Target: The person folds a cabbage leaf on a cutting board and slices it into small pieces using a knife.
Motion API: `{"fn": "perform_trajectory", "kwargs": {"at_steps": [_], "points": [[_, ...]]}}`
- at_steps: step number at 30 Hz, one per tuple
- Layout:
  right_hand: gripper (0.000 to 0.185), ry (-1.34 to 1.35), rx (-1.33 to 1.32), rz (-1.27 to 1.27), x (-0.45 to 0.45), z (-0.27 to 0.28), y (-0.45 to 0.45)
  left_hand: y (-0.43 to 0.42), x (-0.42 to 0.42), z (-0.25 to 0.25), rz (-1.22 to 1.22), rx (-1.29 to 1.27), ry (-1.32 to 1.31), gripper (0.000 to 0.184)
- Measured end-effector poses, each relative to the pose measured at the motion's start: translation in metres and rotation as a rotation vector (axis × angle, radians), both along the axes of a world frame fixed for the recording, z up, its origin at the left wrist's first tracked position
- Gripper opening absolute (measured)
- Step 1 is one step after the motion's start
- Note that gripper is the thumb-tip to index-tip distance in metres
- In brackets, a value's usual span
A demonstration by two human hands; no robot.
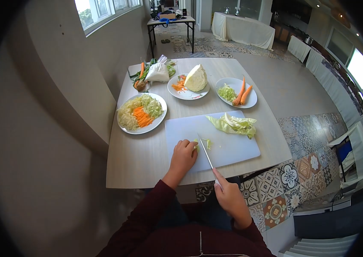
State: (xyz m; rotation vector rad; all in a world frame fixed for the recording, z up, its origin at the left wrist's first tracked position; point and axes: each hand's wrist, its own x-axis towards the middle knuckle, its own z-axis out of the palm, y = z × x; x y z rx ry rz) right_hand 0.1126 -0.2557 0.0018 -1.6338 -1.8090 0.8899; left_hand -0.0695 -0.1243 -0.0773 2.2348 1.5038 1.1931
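My right hand (229,195) is wrapped round the handle of a kitchen knife (206,153). Its blade points away from me, over the white cutting board (181,124). Just left of the blade, my left hand (184,155) has curled fingers on a small piece of green cabbage (196,144), mostly hidden beneath the fingertips. A cut strip of cabbage (207,144) lies to the right of the blade. Toward the board's far right corner rest loose cabbage leaves (233,125).
A plate (123,127) at left bears shredded cabbage and carrot. Behind are a plate (190,96) with a cabbage wedge (196,78) and carrot bits, and a plate (254,97) with carrots (244,93) and shredded cabbage. A plastic bag (158,73) and vegetables occupy the far left corner.
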Motion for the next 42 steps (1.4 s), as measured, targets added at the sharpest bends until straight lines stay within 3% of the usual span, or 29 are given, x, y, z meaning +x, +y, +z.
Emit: {"fn": "perform_trajectory", "kwargs": {"at_steps": [21, 42], "points": [[0.050, 0.132, -0.102, -0.021, 0.009, 0.001, -0.004, 0.008, 0.009, -0.005, -0.042, 0.014, -0.076, 0.017], [0.051, 0.045, 0.025, 0.014, -0.006, -0.007, -0.007, 0.005, 0.018, 0.002, 0.095, -0.123, -0.112, 0.015]]}}
